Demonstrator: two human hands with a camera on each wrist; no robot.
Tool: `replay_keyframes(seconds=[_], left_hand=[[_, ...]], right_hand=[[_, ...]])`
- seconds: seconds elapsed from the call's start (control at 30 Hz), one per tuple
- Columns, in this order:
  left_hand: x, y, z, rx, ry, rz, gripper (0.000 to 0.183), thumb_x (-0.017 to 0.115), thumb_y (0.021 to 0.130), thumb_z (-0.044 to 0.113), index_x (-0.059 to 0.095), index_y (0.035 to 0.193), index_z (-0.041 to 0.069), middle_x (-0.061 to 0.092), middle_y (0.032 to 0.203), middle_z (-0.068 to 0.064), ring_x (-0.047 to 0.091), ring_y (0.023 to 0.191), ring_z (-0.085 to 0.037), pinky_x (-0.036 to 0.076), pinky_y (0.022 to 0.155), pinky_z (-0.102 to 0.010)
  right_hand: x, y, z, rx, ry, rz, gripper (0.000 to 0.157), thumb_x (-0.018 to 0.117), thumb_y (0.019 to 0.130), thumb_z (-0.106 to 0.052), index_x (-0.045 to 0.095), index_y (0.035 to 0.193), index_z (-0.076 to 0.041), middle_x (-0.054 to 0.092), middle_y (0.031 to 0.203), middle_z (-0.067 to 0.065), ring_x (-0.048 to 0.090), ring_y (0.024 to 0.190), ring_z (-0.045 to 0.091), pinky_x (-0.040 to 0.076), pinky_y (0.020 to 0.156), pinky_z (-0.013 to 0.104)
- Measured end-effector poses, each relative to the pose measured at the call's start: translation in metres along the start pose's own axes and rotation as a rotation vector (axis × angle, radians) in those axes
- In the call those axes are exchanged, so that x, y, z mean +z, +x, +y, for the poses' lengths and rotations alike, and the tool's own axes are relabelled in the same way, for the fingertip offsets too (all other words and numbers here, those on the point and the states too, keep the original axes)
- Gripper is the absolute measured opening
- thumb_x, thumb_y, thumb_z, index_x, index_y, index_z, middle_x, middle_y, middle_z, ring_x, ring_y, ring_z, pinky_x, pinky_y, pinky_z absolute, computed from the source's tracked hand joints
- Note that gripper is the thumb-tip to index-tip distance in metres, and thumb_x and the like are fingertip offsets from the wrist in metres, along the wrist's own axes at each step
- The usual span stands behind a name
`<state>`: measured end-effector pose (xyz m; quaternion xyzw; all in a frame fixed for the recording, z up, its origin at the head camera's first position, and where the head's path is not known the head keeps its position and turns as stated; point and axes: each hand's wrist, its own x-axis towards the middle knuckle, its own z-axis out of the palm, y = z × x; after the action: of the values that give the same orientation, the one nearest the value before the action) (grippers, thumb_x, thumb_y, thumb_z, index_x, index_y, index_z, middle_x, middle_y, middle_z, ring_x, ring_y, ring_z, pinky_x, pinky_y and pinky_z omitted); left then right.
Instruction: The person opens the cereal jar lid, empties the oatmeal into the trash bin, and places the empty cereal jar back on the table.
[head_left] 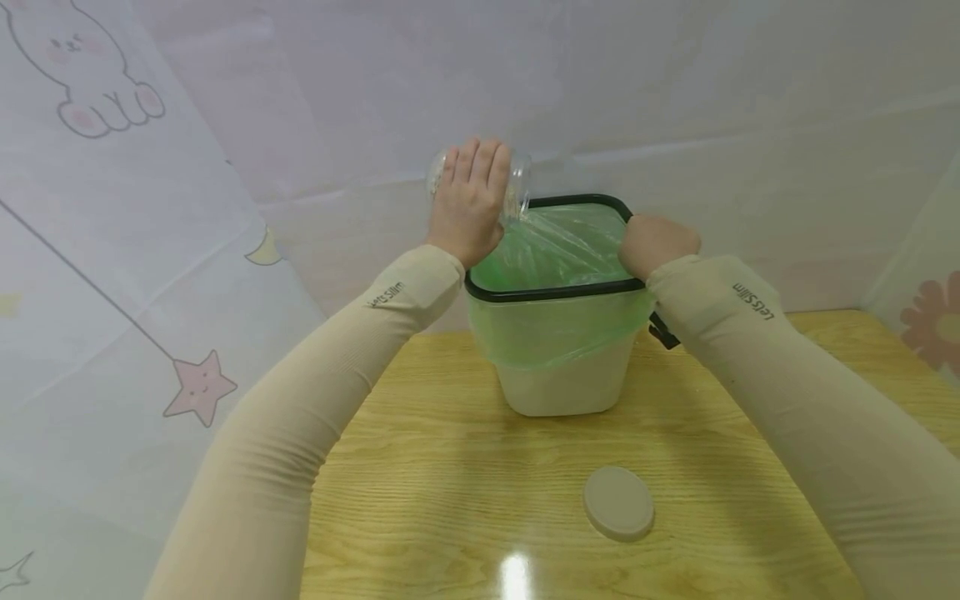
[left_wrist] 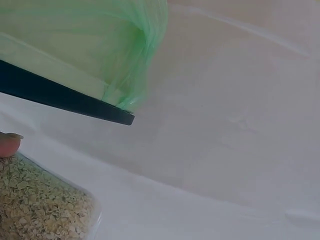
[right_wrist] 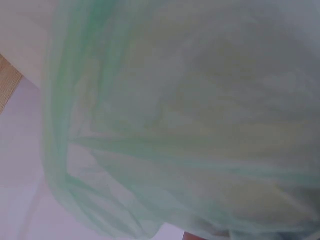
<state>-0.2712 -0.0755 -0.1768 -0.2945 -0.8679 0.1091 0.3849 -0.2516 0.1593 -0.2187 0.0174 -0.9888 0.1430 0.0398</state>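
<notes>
My left hand (head_left: 471, 200) grips a clear plastic jar (head_left: 519, 179) at the left rear of a trash bin (head_left: 562, 392). The jar lies tipped on its side close to the rim. Oat flakes (left_wrist: 40, 205) fill its visible part in the left wrist view. A thumb tip (left_wrist: 9, 144) presses on the jar there. My right hand (head_left: 658, 246) holds the bin's right rim, fingers curled out of sight. A thin green bag (head_left: 566, 246) lines the bin and hangs over its outside. In the right wrist view, the bag (right_wrist: 190, 125) covers nearly everything.
A round beige lid (head_left: 618, 502) lies on the wooden table (head_left: 420, 467) in front of the bin. Behind stands a pale printed cloth backdrop (head_left: 360, 100). A black handle end (head_left: 663, 331) sticks out at the bin's right side, under my right wrist.
</notes>
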Motion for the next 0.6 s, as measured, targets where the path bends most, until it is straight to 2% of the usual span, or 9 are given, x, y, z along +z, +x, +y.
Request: replay_keyframes(seconds=[0.27, 0.6], left_hand=[[0.0005, 0.0007, -0.001, 0.011, 0.003, 0.014, 0.069, 0.062, 0.074, 0.0, 0.036, 0.139, -0.004, 0.041, 0.139, -0.021, 0.035, 0.132, -0.038, 0.02, 0.116, -0.047], [0.0006, -0.0007, -0.0016, 0.048, 0.057, 0.016, 0.063, 0.057, 0.081, 0.0, 0.037, 0.14, -0.004, 0.042, 0.141, -0.021, 0.036, 0.133, -0.039, 0.018, 0.116, -0.047]], right_hand=[[-0.0007, 0.0005, 0.0004, 0.002, -0.003, -0.011, 0.024, 0.039, 0.092, -0.005, 0.058, 0.078, -0.001, 0.056, 0.073, 0.015, 0.047, 0.068, 0.027, 0.045, 0.063, 0.048], [-0.001, 0.0014, 0.0007, -0.002, -0.007, -0.001, 0.024, 0.038, 0.092, -0.005, 0.057, 0.076, -0.001, 0.055, 0.071, 0.015, 0.046, 0.065, 0.026, 0.043, 0.058, 0.044]])
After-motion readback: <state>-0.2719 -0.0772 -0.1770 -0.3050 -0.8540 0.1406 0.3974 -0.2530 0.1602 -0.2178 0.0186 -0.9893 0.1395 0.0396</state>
